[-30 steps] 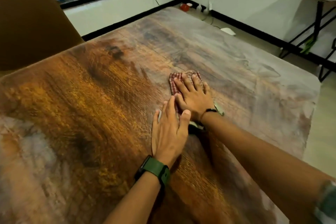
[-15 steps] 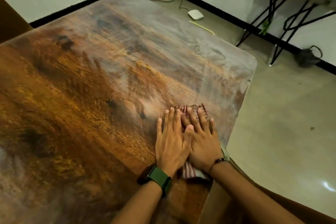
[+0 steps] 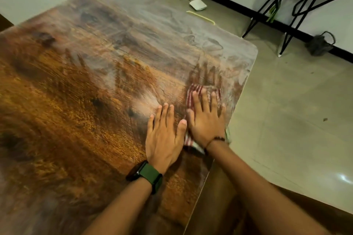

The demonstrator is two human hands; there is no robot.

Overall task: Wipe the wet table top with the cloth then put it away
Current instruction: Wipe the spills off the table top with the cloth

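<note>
The right hand (image 3: 207, 120) pressed flat, fingers spread, on the striped cloth (image 3: 193, 93) near the surface's (image 3: 76, 82) right edge. The left hand (image 3: 164, 135) lay flat beside it, fingers straight and together.

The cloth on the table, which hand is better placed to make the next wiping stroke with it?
Right. The right hand lies flat on top of the cloth, fingers spread over it near the table's right edge. The left hand rests flat on bare wood beside it.

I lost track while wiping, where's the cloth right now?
In the head view, the red-striped cloth lies flat under the right hand, near the table top's right edge, beside the left hand.
</note>
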